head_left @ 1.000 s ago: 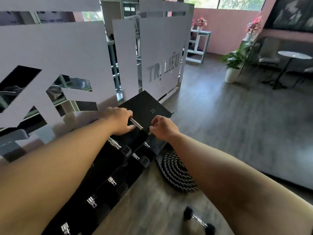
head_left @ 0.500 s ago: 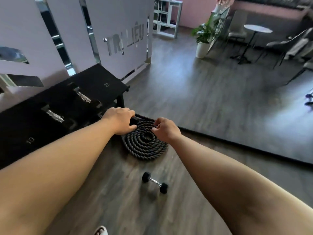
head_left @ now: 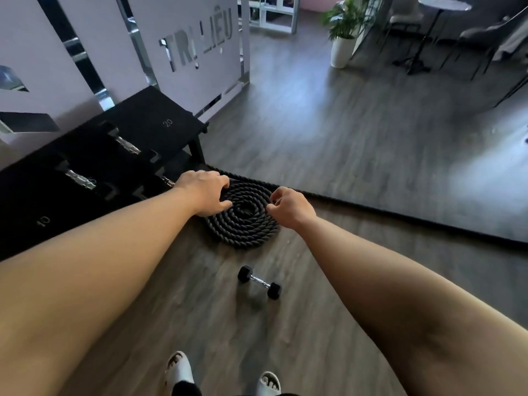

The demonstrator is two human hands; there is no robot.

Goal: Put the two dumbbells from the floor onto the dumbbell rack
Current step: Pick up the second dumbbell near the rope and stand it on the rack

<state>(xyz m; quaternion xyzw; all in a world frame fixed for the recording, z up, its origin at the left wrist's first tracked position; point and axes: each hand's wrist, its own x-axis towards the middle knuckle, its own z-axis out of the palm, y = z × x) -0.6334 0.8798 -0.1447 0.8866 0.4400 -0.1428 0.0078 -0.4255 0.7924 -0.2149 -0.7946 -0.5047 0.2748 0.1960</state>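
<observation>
1. The left hand (head_left: 204, 192) is held out in front of the body, palm down, with the fingers loosely curled; its grip is empty, with nothing seen inside it.
2. The right hand (head_left: 291, 207) is held out beside it, its grip drawn into a loose fist with thumb and fingers pinched together; nothing is seen in it.
3. Both hands are seen over a coiled black rope (head_left: 243, 221) that lies flat on the floor; whether they touch it cannot be told.
4. One small dumbbell (head_left: 259, 282), with black heads and a metal handle, lies on the wooden floor (head_left: 328, 144), nearer than the rope and between the two forearms, apart from both hands.
5. The black dumbbell rack (head_left: 148, 121) stands to the left against a frosted partition (head_left: 188, 38); the marks "20" and "10" are seen on its top.
6. Metal handles of dumbbells already stored (head_left: 127, 145) are seen on the rack, and one more shows just left of the left hand.
7. White slippers (head_left: 178, 370) are seen at the near edge, below the dumbbell.
8. A potted plant (head_left: 343, 32) and a round counter (head_left: 444, 4) with chairs stand far right.
</observation>
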